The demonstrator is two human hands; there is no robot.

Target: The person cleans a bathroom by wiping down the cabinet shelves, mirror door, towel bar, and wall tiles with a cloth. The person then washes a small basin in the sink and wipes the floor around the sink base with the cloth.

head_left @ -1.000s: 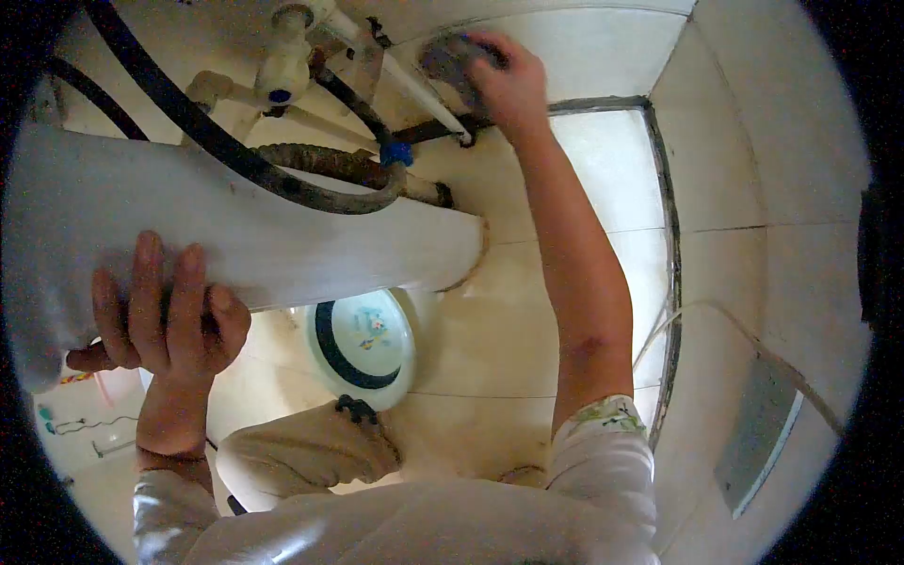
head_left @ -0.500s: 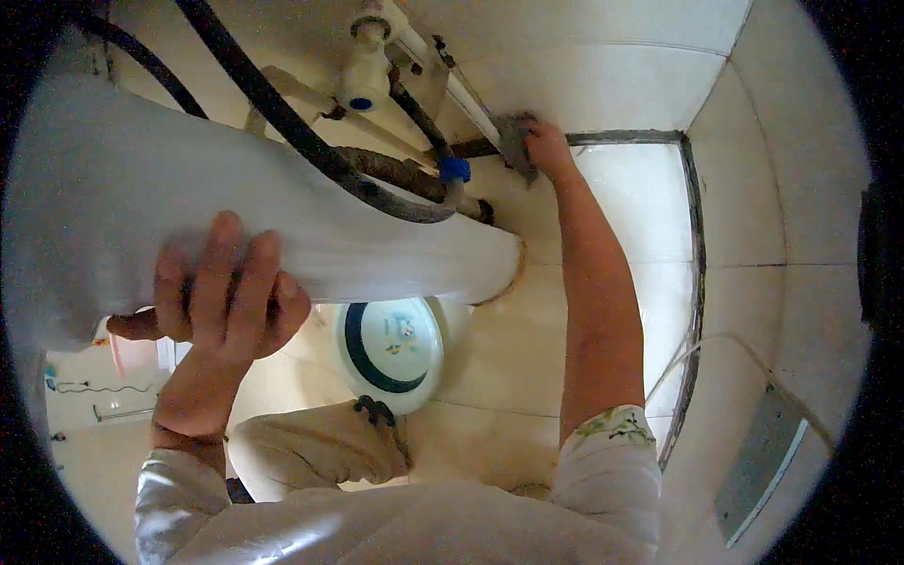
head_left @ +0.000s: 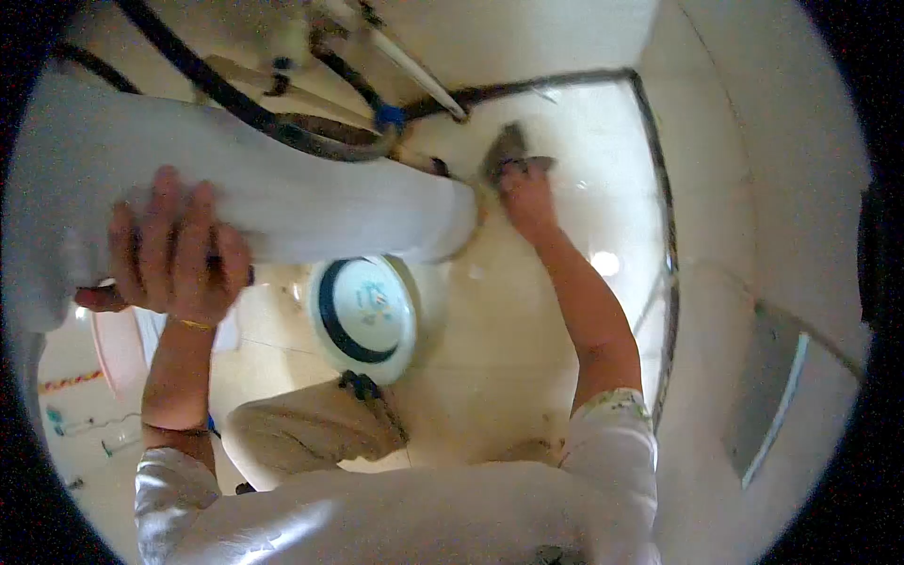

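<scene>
My left hand (head_left: 179, 254) lies against the side of a white ceramic pedestal (head_left: 367, 207), its fingers stretched out and slightly apart on the smooth surface. At the upper right, my right hand (head_left: 529, 202) is closed on a grey rag (head_left: 507, 146), which bunches out past the fingers. The rag is over the pale floor tiles (head_left: 593, 151), beyond the pedestal's foot; whether it touches them I cannot tell. Blur softens both the rag and the fingers on it.
Black hoses (head_left: 202, 75) and a thin white pipe (head_left: 414, 66) cross the upper left. A round basin (head_left: 381, 311) with a dark band stands below the pedestal. Dark grout (head_left: 659, 169) edges the floor by the wall. A grey panel (head_left: 767, 391) is at right.
The view has shifted, so the pedestal and pipes sit further left and higher. My right hand has drawn the rag away from the white pipe and wall edge, out over the floor tiles.
</scene>
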